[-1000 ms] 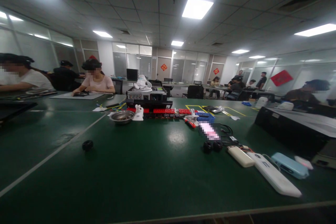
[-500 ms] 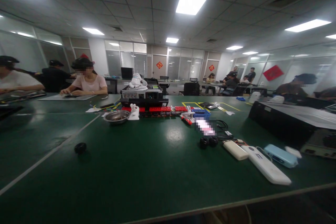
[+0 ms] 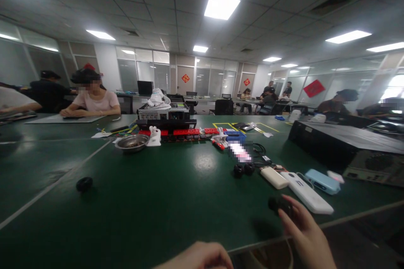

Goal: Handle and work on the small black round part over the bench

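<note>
My right hand (image 3: 304,235) rises at the bottom right over the table's near edge, its fingers closed round a small black round object (image 3: 279,204). My left hand (image 3: 197,257) shows only partly at the bottom centre, with its fingers out of sight. Just beyond my right hand lie a long white power bank (image 3: 306,192), a cream one (image 3: 274,177) and a light blue one (image 3: 322,181). Two small black round caps (image 3: 243,170) sit to their left.
The green table (image 3: 164,201) carries a lone black cap (image 3: 84,184) at left, a metal bowl (image 3: 131,142), a red parts strip (image 3: 186,132) and a computer chassis (image 3: 162,114) at the back. A black computer case (image 3: 347,145) lies at right. Other people sit along the left and far sides.
Both my hands have come into view at the bottom, the right one holding a black round object. The camera has swung slightly to the right, shifting everything leftward.
</note>
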The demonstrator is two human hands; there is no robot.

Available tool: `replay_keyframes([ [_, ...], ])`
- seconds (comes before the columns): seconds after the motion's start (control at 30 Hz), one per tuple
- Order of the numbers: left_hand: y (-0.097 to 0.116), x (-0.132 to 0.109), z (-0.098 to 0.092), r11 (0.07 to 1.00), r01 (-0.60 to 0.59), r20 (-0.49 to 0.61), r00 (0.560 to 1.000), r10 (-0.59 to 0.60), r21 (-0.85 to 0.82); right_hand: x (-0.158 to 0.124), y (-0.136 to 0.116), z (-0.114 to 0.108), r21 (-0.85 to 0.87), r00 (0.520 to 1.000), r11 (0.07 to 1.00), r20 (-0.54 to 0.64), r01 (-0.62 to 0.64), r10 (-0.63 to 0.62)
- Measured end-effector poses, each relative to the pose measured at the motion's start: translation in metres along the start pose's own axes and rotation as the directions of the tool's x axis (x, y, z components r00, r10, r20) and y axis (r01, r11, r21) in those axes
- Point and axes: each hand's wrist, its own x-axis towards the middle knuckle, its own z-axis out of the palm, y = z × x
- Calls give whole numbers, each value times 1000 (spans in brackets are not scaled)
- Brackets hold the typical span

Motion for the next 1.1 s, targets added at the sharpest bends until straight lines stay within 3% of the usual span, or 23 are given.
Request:
replay_keyframes([
  [0.03, 3, -4, -14, 999, -2, -5, 1000, 2, 46, 17, -10, 5, -54, 999, 998, 15, 39, -38],
  [0.07, 5, -5, -28, 979, -6, -78, 997, 22, 206, 33, -18, 11, -122, 996, 989, 44, 79, -74],
  [0.17, -3, 2, -64, 838, 77, -276, 957, 90, 540, 68, -33, 35, -288, 982, 948, 165, 139, -94],
  [0.3, -29, 19, -95, 707, 192, -413, 897, 155, 681, 87, -37, 62, -436, 961, 888, 276, 150, -26],
  [0.4, -42, 23, -104, 700, 231, -435, 892, 125, 675, 87, -34, 72, -504, 967, 855, 256, 125, 10],
  [0.5, -46, 20, -106, 711, 232, -401, 913, 77, 664, 80, -32, 75, -502, 984, 857, 178, 114, -27],
  [0.63, -47, 18, -106, 727, 188, -350, 934, 77, 661, 63, -50, 88, -422, 982, 894, -40, 151, -184],
  [0.7, -47, 19, -105, 732, 179, -356, 930, 92, 657, 50, -74, 104, -388, 947, 881, -57, 269, -315],
  [0.77, -48, 19, -105, 736, 170, -366, 924, 113, 655, 35, -109, 127, -348, 882, 831, -22, 434, -470],
  [0.87, -52, 17, -104, 736, 70, -318, 926, 203, 673, 6, -169, 168, -228, 755, 720, 168, 655, -634],
  [0.97, -69, 19, -105, 718, 10, -272, 929, 250, 696, -23, -226, 215, -68, 567, 594, 400, 802, -720],
  [1.1, -105, 39, -111, 727, 40, -292, 930, 225, 685, -49, -280, 292, 95, 323, 446, 558, 890, -765],
])
